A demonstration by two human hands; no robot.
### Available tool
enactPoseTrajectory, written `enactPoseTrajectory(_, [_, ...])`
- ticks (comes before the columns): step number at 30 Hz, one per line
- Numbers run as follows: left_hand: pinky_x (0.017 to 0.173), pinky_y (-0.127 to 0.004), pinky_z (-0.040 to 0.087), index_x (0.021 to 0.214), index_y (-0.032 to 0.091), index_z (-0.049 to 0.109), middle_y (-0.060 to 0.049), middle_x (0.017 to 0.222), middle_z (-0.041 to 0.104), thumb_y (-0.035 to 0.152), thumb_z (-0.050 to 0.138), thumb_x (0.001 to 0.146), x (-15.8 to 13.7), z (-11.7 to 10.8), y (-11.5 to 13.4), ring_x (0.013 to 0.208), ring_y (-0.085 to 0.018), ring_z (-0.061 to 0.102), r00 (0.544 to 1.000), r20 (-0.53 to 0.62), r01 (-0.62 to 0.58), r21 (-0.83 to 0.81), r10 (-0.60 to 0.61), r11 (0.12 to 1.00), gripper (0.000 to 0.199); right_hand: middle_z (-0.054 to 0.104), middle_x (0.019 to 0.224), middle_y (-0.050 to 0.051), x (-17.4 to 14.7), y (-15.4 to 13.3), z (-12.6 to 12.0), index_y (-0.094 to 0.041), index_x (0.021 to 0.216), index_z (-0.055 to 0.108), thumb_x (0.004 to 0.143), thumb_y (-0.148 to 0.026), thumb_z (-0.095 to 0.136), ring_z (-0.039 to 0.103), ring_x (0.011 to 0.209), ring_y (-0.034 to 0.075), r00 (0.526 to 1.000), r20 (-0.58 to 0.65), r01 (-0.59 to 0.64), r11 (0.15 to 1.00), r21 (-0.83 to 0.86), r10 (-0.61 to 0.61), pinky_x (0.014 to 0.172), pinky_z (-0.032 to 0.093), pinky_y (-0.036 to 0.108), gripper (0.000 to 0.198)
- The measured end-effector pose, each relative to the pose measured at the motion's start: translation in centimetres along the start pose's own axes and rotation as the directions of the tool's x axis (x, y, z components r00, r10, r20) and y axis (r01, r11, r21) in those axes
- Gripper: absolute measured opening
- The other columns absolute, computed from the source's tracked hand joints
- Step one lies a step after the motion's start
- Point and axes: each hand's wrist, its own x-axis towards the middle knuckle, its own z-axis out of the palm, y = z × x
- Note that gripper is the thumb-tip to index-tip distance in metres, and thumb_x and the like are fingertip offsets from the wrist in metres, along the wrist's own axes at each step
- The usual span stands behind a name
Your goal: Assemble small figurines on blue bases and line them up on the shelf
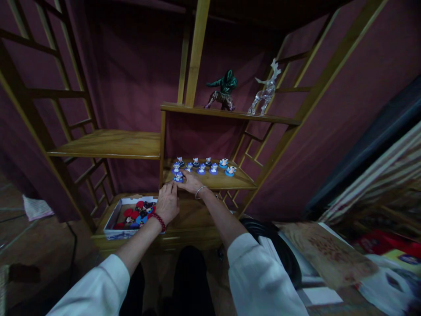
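Note:
My right hand [191, 182] reaches onto the low right shelf, thumb and forefinger closed at the side of a small purple-and-white figurine [178, 177] near the front edge. Just below it, my left hand [168, 201] is at the shelf edge with fingers curled together. Its fingertips are hidden, so anything in them cannot be made out. Behind the hands stand more purple figurines [201, 169] in a row. Farther back are dark-based figurines [195, 162], and at the right are figurines on blue bases [230, 171].
An open box [113, 218] of red, blue and dark figures sits on the lower board left of my hands. Above, a green-hooded crouching statue [226, 90] and a clear deer ornament [265, 90] stand on the upper shelf [197, 109]. Wooden uprights [197, 52] frame the shelves.

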Motion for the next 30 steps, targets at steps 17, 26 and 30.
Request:
enactPoseTrajectory(17, [0.09,-0.041,0.032,0.122,0.007,0.035,-0.015,0.119,0.042,0.013,0.045,0.07,-0.1,0.1,0.0,0.108,-0.026,0.037,1.0,0.006,0.0,-0.004,0.0,1.0,0.054,0.06,0.103,0.003,0.3,0.2,-0.1,-0.023,0.113,0.051,0.064,-0.027,0.064,0.058,0.087,0.017,0.999,0.031,-0.04,0.998,0.046,0.039,0.078,0.046,0.028,0.051])
enactPoseTrajectory(26, [0.09,-0.041,0.032,0.123,0.008,0.033,-0.016,0.12,0.041,0.013,0.046,0.068,-0.1,0.1,-0.1,0.11,-0.026,0.036,1.0,0.021,0.004,-0.019,-0.004,1.0,0.057,0.059,0.106,0.004,-0.3,-0.3,-0.2,-0.022,0.114,0.05,0.066,-0.031,0.063,0.058,0.089,0.017,0.999,0.008,-0.038,0.999,0.022,0.038,0.081,0.045,0.03,0.051])
enactPoseTrajectory(30, [0.091,-0.041,0.031,0.125,0.01,0.032,-0.015,0.122,0.04,0.012,0.046,0.066,-0.2,0.0,-0.3,0.111,-0.025,0.036,1.0,0.03,-0.001,-0.013,0.001,1.0,0.06,0.058,0.107,0.006,-1.1,-0.5,-0.4,-0.02,0.114,0.049,0.068,-0.033,0.062,0.058,0.09,0.017,0.999,-0.027,-0.031,0.997,0.073,0.033,0.08,0.046,0.03,0.05])
